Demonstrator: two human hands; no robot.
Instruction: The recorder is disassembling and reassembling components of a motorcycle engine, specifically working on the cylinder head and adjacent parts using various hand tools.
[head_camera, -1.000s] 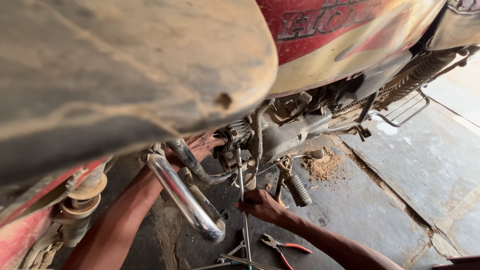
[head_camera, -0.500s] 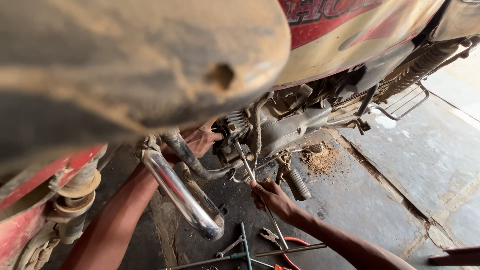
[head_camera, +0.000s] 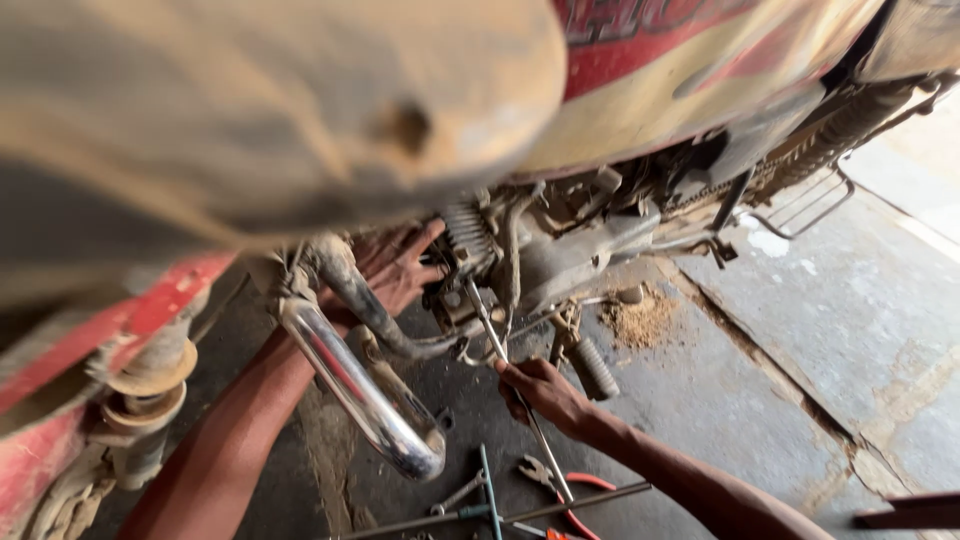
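Right hand (head_camera: 545, 392) is wrapped tight around a long thin metal rod (head_camera: 505, 372), some kind of long-shank tool, gripping it about midway, and the top end pokes up into the grimy engine (head_camera: 545, 255) of the motorcycle. Left hand (head_camera: 398, 266) is up against the engine just behind the exhaust pipe (head_camera: 350, 375), fingers spread and pressed on the metal, not gripping anything that I can see. The two hands are well apart, with the chrome pipe running between the forearms. Down on the concrete floor (head_camera: 800, 330) there are red-handled pliers (head_camera: 560, 485) and a few wrenches (head_camera: 470, 492) near the rod's lower end. Little pile of sawdust (head_camera: 640, 320) sits beside the footpeg (head_camera: 595, 368).
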